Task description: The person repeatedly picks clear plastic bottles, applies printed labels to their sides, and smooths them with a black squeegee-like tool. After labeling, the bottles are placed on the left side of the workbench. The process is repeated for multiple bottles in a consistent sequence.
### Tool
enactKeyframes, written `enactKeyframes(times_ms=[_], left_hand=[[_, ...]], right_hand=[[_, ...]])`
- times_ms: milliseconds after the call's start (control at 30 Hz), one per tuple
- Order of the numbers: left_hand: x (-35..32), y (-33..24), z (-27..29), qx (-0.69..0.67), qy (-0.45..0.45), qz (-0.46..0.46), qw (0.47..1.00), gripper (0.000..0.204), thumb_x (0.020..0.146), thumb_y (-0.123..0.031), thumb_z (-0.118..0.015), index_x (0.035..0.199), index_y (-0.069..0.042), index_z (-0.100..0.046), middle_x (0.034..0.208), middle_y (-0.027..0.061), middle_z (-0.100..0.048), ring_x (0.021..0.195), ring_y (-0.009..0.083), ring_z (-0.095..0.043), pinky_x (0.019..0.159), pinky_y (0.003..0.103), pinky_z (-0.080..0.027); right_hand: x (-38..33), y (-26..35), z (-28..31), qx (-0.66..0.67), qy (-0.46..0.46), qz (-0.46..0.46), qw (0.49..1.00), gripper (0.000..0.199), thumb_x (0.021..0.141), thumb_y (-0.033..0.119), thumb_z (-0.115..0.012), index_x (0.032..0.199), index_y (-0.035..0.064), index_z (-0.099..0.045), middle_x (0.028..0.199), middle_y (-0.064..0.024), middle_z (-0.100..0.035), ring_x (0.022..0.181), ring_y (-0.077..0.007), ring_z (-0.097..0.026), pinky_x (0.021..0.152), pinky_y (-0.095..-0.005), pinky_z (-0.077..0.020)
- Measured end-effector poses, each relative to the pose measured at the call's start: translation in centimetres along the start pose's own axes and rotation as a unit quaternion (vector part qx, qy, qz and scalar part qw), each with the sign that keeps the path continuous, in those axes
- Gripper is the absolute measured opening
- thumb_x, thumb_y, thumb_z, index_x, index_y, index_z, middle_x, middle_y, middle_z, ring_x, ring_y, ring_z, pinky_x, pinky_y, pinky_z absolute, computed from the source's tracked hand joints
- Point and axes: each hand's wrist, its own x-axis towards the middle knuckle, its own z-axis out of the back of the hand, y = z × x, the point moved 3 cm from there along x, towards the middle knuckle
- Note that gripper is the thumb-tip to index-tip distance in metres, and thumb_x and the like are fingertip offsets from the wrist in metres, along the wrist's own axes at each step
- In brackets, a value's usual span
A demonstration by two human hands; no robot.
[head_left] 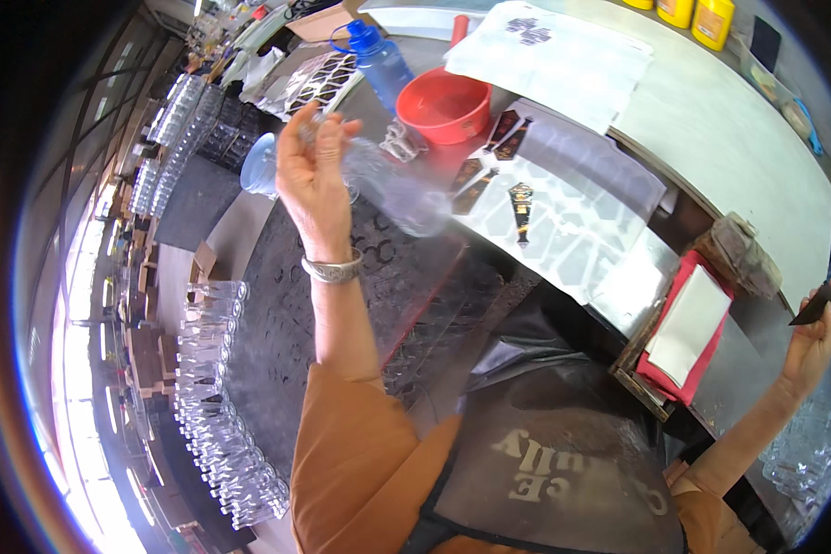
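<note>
My left hand (316, 171), raised at the upper middle, is closed round the neck of a clear glass bottle (402, 194). The bottle slants down to the right and is smeared by motion. Far out at the right edge, my right hand (811, 343) pinches a dark flat scraper-like piece (812, 305). Between the hands lies a wet, translucent sheet (582, 217) bearing several dark decals (523, 210) with gold marks. The bottle's lower end is near the sheet's left edge; whether they touch I cannot tell.
A red bowl (445, 109) and a blue water bottle (380, 63) stand behind the sheet. White paper sheets (554, 60) lie at the back. A folded white cloth (688, 323) rests on red cloth at the right. Rows of clear bottles (217, 397) line the table's left side.
</note>
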Motion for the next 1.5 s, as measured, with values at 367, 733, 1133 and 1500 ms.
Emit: enactKeyframes(times_ms=[367,733,1133,1500], left_hand=[[4.2,23.1,20.4,0.365,-0.239,-0.029,0.899,0.037,0.092,-0.023,-0.069,0.12,-0.001,-0.062,0.088,0.0141,-0.068,0.076,0.0249,-0.067,0.076,0.038,-0.053],[8.3,31.5,24.0,0.376,-0.302,0.027,0.876,0.041,0.087,-0.03,-0.075,0.118,-0.004,-0.066,0.103,0.0144,-0.072,0.093,0.0297,-0.071,0.083,0.04,-0.055],[11.9,43.6,25.6,0.828,0.069,-0.029,0.555,0.021,0.089,-0.033,-0.06,0.094,-0.018,-0.073,0.097,0.0068,-0.072,0.088,0.0262,-0.07,0.074,0.041,-0.054],[14.2,12.9,5.1,0.26,-0.271,-0.291,0.88,0.034,0.095,-0.022,-0.067,0.109,0.008,-0.071,0.122,0.0196,-0.069,0.112,0.0323,-0.065,0.1,0.039,-0.051]], right_hand=[[3.5,-0.7,-2.2,-0.087,0.005,0.008,0.996,0.044,0.105,0.013,-0.049,0.146,0.0004,-0.046,0.134,-0.009,-0.057,0.117,-0.0157,-0.056,0.107,-0.0316,-0.0431],[3.5,1.4,-0.8,-0.198,0.02,0.037,0.979,0.044,0.104,0.013,-0.051,0.146,0.0001,-0.045,0.141,-0.0086,-0.055,0.121,-0.0165,-0.055,0.108,-0.0312,-0.0427],[-1.8,2.8,-1.8,-0.056,-0.105,0.028,0.992,0.035,0.104,0.022,-0.053,0.129,-0.0004,-0.061,0.122,-0.0101,-0.065,0.114,-0.0198,-0.06,0.099,-0.0358,-0.0472],[-0.9,14.7,8.2,-0.512,-0.258,0.34,0.745,0.03,0.098,0.025,-0.064,0.117,0.0011,-0.069,0.1,-0.0074,-0.072,0.083,-0.0124,-0.064,0.075,-0.0264,-0.0507]])
